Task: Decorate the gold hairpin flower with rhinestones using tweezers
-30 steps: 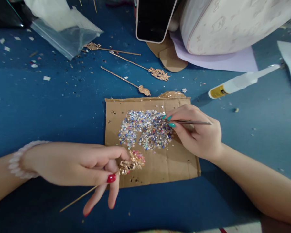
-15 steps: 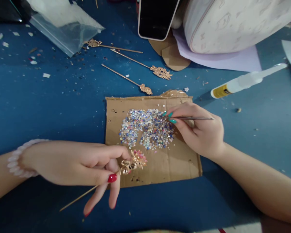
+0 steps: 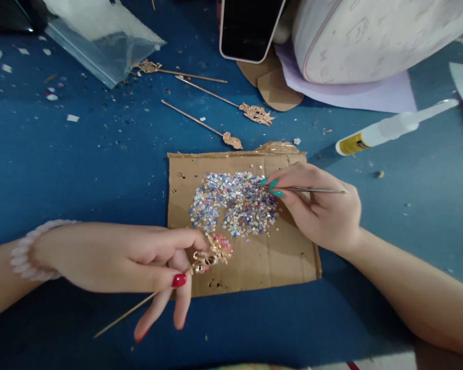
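Note:
My left hand (image 3: 146, 262) pinches a gold hairpin (image 3: 212, 255) just below its ornate head, which carries pink stones. The pin's thin shaft slants down to the left under the hand, and the head hangs over the lower left of a cardboard piece (image 3: 278, 262). My right hand (image 3: 316, 205) holds a thin metal tool (image 3: 312, 190) like a pen, with its tip hidden by the fingers. Those fingertips are at the right edge of a spread of small shiny rhinestones (image 3: 235, 200), blue, white and pinkish, on the cardboard.
Above the cardboard lie several more gold hairpins (image 3: 256, 114). A glue bottle (image 3: 370, 139) with a long nozzle is on the right. Farther back are a phone (image 3: 250, 31), a white patterned pouch (image 3: 362, 41) and a clear plastic bag (image 3: 100, 41). Scraps litter the blue table (image 3: 81, 169).
My right hand, with the metal tool, has shifted slightly to the right. The left hand and its hairpin stay almost in place.

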Demonstrator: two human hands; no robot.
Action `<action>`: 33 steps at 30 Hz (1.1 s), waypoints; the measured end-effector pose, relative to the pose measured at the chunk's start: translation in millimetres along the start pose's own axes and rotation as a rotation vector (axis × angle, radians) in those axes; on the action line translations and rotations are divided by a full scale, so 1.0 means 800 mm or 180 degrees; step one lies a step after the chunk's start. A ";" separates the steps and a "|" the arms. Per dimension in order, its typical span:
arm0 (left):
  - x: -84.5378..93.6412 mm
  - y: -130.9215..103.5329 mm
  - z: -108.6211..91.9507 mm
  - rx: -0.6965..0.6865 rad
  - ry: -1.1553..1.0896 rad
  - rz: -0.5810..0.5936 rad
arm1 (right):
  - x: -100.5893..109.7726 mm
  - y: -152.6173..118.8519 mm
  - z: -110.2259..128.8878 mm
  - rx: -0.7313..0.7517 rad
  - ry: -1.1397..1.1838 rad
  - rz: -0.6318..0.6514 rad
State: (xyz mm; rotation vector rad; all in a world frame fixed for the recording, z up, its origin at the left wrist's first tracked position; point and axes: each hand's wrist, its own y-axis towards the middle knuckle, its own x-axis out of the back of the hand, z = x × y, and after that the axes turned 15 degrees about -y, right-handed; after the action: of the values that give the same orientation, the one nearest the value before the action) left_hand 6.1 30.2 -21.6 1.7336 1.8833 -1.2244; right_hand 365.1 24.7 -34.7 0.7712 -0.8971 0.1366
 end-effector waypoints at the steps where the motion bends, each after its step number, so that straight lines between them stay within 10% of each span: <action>1: -0.001 0.000 0.000 -0.0010 -0.0005 0.0004 | 0.000 0.000 0.000 0.0007 0.0039 0.0000; 33: -0.013 0.006 -0.015 0.0017 -0.0059 -0.0105 | 0.032 -0.006 0.050 0.0776 0.0846 0.0768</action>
State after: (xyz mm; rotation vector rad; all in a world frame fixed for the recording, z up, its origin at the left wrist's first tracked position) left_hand 16.2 31.8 -9.0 1.6944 1.9069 -1.2541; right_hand 357.1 -10.0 -3.2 0.8451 -0.7241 0.5573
